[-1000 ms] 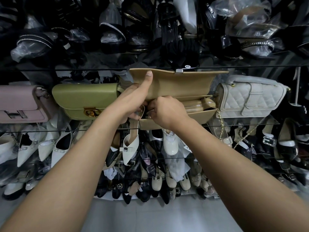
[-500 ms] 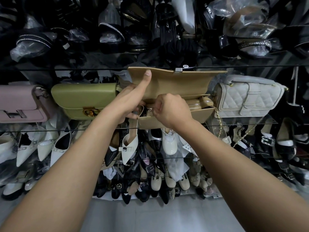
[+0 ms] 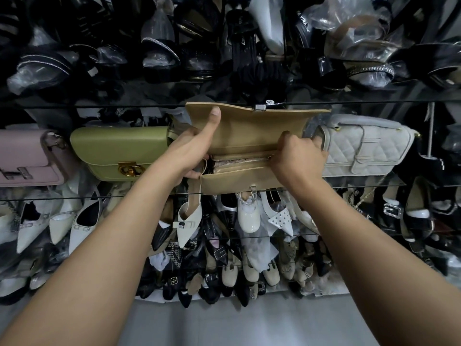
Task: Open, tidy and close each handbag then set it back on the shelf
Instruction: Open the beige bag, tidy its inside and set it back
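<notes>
Here the left hand (image 3: 192, 151) props the tan handbag (image 3: 239, 178) flap open, thumb pressed against it, while the right hand (image 3: 296, 158) pinches the zipper at its right end. Best steady the bag on the shelf (image 3: 74, 196), between green and white bags.

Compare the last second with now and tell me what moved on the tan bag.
The right hand slid from the left end of the tan bag's inner zipper to its right end, pinching at the zipper line; the teeth look open along that stretch. The left hand stayed put, thumb pressing the raised flap open and fingers holding the bag's left end. The olive bag and quilted white bag did not move.
</notes>
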